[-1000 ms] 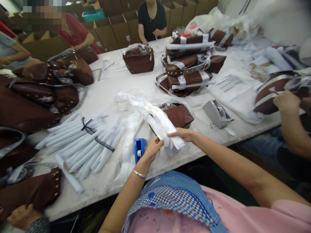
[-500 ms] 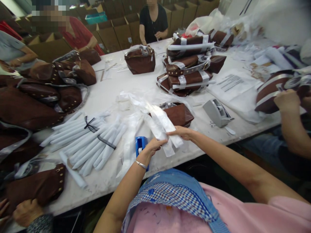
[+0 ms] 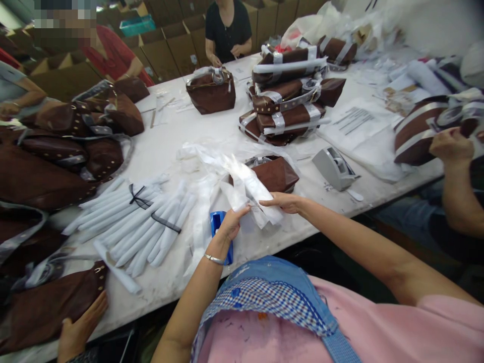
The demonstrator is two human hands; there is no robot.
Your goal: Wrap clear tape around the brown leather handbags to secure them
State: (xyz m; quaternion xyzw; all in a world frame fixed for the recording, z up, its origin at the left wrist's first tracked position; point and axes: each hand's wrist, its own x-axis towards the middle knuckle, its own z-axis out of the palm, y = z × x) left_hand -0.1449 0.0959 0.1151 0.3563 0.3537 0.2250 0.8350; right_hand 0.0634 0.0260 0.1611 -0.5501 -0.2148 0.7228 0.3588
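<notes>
Long white strips of thin plastic or paper (image 3: 253, 184) stretch across the table toward me, and both of my hands grip their near ends. My left hand (image 3: 235, 222), with a silver bangle on the wrist, pinches one strip end. My right hand (image 3: 284, 201) has its fingers closed on the folded strips beside it. Just beyond them lies a brown bag (image 3: 277, 174), partly covered by the strips. A blue tape dispenser (image 3: 217, 221) stands partly hidden behind my left hand and forearm.
White rolled tubes (image 3: 139, 222) lie in a bundle at left. A grey tape dispenser (image 3: 333, 169) stands at right. Wrapped brown bags (image 3: 291, 96) are stacked beyond, and more bags (image 3: 49, 171) pile at left. Co-workers' hands touch bags at both sides.
My left hand has drawn slightly left and up, spreading its strip from the right hand's. At lower left, a co-worker's hand has opened along a bag's edge.
</notes>
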